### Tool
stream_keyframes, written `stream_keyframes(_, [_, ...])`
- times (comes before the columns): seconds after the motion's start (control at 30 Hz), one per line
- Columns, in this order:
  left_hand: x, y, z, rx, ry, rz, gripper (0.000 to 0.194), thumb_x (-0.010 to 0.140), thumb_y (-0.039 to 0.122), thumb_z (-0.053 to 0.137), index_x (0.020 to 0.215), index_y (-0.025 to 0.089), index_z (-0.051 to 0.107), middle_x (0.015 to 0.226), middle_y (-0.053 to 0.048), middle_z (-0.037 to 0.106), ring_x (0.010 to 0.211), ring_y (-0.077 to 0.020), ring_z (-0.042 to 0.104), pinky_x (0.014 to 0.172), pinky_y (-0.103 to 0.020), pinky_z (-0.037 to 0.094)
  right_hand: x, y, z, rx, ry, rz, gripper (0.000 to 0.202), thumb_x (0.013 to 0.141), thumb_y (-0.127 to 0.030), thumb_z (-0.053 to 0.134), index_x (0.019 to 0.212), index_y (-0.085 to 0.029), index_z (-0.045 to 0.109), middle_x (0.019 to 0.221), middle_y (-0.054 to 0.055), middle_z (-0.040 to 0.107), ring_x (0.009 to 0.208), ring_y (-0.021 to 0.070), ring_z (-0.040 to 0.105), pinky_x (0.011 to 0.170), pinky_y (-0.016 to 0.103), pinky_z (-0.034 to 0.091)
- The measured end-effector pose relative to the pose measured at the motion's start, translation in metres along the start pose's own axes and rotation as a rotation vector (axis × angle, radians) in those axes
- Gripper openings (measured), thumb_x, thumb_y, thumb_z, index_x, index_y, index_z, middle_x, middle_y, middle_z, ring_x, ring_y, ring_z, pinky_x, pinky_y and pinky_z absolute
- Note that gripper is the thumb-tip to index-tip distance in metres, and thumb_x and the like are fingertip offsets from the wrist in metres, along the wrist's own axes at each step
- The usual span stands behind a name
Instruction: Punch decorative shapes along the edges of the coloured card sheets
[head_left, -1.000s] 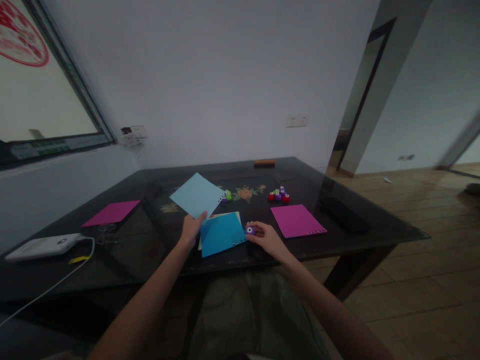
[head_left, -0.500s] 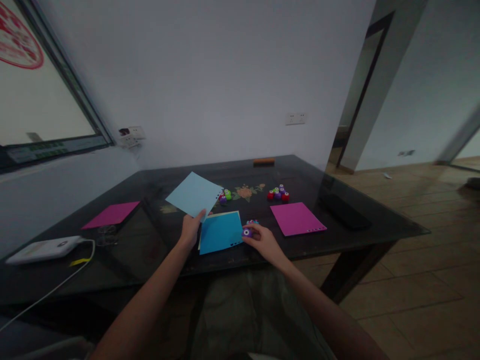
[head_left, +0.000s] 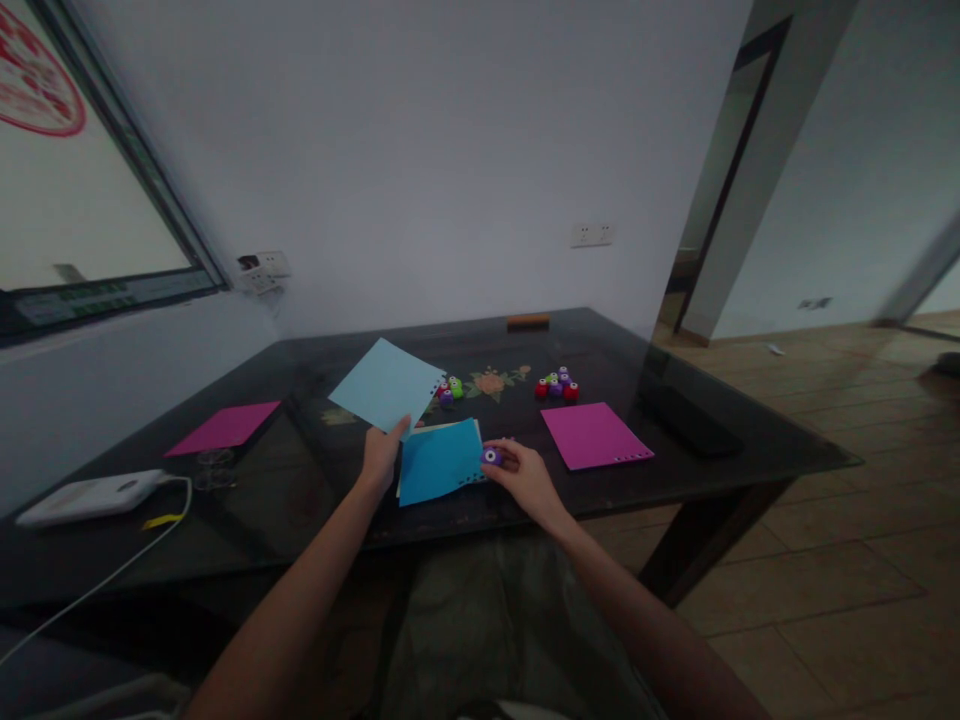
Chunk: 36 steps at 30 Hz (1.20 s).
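My left hand [head_left: 381, 457] grips a light blue sheet of paper [head_left: 384, 385] by its lower corner and holds it tilted above the table. Small dark shapes line that sheet's right edge. In my right hand [head_left: 531, 482], a small purple craft punch [head_left: 490, 456] with one white eye is pinched between thumb and fingers, at the right edge of a brighter blue sheet [head_left: 439, 465]. Dark little shapes run along this sheet's near right edge, which curves up. A pale sheet shows from beneath it. How the punch meets the paper cannot be made out.
Several coloured eyed pieces stand in two groups, one behind the blue sheet [head_left: 450, 390], another farther right [head_left: 556, 386]. Magenta sheets lie right [head_left: 596, 437] and left [head_left: 223, 428]. A white corded device [head_left: 94, 498] sits at left, a dark flat object [head_left: 690, 420] at right.
My right hand has moved slightly up and left with the purple punch. The blue sheet's right edge has lifted. My left hand has hardly moved.
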<state>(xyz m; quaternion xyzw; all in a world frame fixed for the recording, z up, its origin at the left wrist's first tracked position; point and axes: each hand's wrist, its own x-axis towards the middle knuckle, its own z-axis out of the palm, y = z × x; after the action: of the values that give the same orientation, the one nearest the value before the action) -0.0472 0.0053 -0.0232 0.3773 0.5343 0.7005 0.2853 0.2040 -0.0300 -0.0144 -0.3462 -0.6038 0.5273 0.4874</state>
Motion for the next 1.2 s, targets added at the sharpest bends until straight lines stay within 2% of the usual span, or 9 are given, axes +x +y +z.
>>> stream_keyframes(0.37, [-0.001,0.0,-0.001,-0.082,-0.029,-0.017,0.034,0.065,0.028,0.073,0.092,0.009,0.065,0.078,-0.009,0.072,0.079,-0.0227,0.067,0.087,-0.039,0.048,-0.001,0.015,0.018,0.16,0.156,0.033,0.041,0.057,-0.025,0.074,0.094,-0.013,0.066,0.097,0.011,0.069,0.093,0.0242,0.066,0.086,0.038,0.052])
stream_keyframes(0.77, [-0.008,0.013,0.004,-0.144,-0.002,-0.14,0.026,0.069,0.015,0.068,0.095,0.009,0.065,0.086,-0.01,0.071,0.077,-0.02,0.068,0.08,-0.033,0.051,-0.004,0.014,0.032,0.06,0.146,-0.003,0.04,0.062,-0.024,0.07,0.1,-0.013,0.065,0.095,0.009,0.07,0.091,0.0227,0.066,0.087,0.037,0.051])
stream_keyframes(0.9, [-0.006,0.019,0.007,-0.21,0.024,-0.163,0.026,0.072,0.012,0.065,0.098,0.011,0.064,0.094,-0.01,0.07,0.078,-0.0174,0.067,0.079,-0.032,0.052,-0.004,0.016,0.031,0.011,0.135,-0.017,0.04,0.064,-0.024,0.069,0.102,-0.015,0.065,0.097,0.008,0.069,0.091,0.0216,0.066,0.087,0.036,0.052])
stream_keyframes(1.07, [-0.01,0.025,0.005,-0.228,0.064,-0.1,0.029,0.072,0.01,0.064,0.101,0.013,0.063,0.101,-0.01,0.069,0.082,-0.0172,0.067,0.085,-0.032,0.051,-0.003,0.017,0.025,0.032,0.173,-0.007,0.041,0.064,-0.025,0.069,0.103,-0.015,0.064,0.1,0.008,0.068,0.093,0.0219,0.065,0.086,0.035,0.053])
stream_keyframes(1.2, [-0.015,0.03,0.001,-0.209,0.057,-0.14,0.029,0.072,0.013,0.064,0.101,0.016,0.062,0.105,-0.008,0.068,0.087,-0.0184,0.066,0.087,-0.038,0.05,-0.004,0.016,0.024,0.045,0.184,-0.005,0.04,0.064,-0.026,0.069,0.102,-0.016,0.064,0.099,0.008,0.068,0.093,0.0222,0.065,0.085,0.035,0.053])
